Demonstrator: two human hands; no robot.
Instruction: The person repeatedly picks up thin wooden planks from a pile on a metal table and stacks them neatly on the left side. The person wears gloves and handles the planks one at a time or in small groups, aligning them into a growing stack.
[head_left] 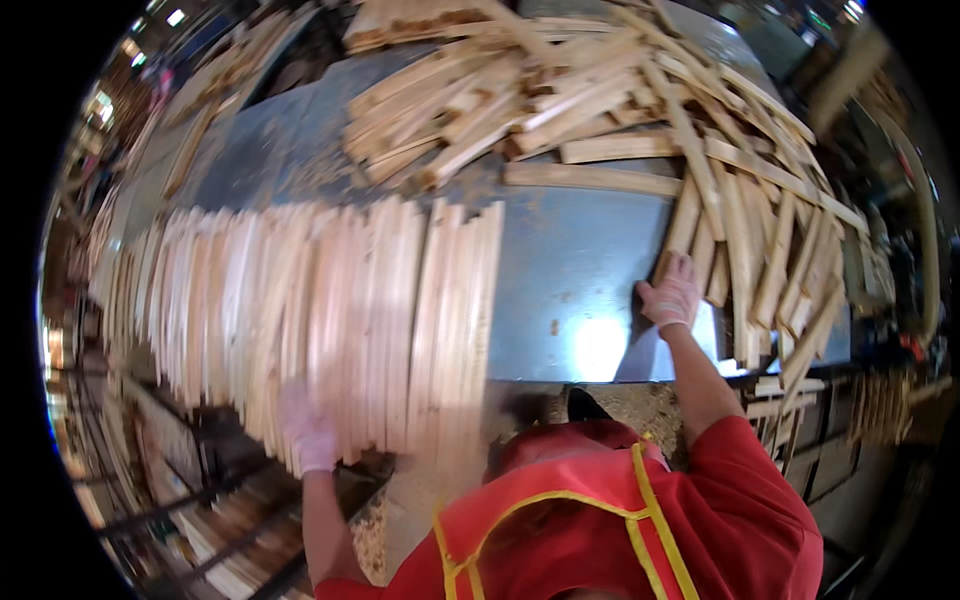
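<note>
My left hand (308,432), in a pale glove, presses against the near ends of a long row of pale wooden slats (300,300) laid side by side on a grey metal table (570,270). The row is blurred by motion. My right hand (670,293), also gloved, reaches out to the right and rests on the lower ends of a loose pile of wooden slats (740,240). Whether its fingers grip one slat cannot be told. I wear a red top with a yellow-trimmed vest.
A big jumbled heap of slats (560,100) covers the far side of the table. More stacked slats (240,520) lie on racks below at the left. Further wood pieces (800,390) sit off the table's right edge. Sawdust (640,405) lies at the near edge.
</note>
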